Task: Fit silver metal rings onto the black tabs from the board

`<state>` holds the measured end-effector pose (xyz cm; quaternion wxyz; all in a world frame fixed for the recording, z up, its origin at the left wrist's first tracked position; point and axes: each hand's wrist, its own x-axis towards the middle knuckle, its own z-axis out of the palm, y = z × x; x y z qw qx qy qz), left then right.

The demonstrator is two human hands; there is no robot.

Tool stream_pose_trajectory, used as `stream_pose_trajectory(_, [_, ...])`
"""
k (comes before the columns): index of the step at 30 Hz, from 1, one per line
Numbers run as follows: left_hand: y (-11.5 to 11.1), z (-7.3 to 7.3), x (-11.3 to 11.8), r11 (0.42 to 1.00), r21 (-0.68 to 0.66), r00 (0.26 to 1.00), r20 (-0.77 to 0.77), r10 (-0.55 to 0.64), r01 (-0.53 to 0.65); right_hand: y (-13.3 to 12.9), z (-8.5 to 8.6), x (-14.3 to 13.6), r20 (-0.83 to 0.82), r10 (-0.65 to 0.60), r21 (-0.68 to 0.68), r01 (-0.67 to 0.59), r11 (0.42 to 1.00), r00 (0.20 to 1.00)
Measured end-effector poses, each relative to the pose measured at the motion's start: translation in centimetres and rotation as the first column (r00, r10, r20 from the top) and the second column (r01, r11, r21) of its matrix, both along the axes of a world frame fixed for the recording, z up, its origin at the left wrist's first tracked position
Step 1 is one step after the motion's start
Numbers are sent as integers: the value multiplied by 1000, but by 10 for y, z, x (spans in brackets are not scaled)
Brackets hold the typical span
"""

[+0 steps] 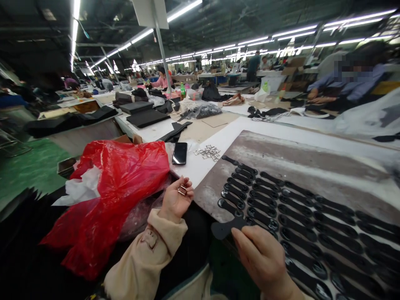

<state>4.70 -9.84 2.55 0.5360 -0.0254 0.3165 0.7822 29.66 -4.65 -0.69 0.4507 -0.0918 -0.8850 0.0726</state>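
Left hand (176,201), half curled, is holding metal loop (182,191); right hand (265,256) is pinching black strap (222,229). Parts-in-hand step, likely needing alignment next.

The one view looks from the person's head, facing forward and down over the white tabletop (194,173). It sits close above the left hand (177,198), low near the middle, and the right hand (265,254), nearer the bottom edge — wide enough to take in the floor (28,166) at left and the far ceiling lights (184,10) up top.
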Motion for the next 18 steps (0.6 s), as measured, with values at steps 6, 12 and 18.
stream_pose_trajectory(6, [20,20,47,971,93,973,-83,-215,222,7,23,27,-116,-142,-48,137,989,983])
stream_pose_trajectory(12, [62,28,111,833,167,843,-219,-491,528,21,33,54,-5,-346,-628,267,731,938])
stream_pose_trajectory(18, [82,3,156,609,45,579,-371,-726,792,37,24,85,-6,-269,-963,68,262,963])
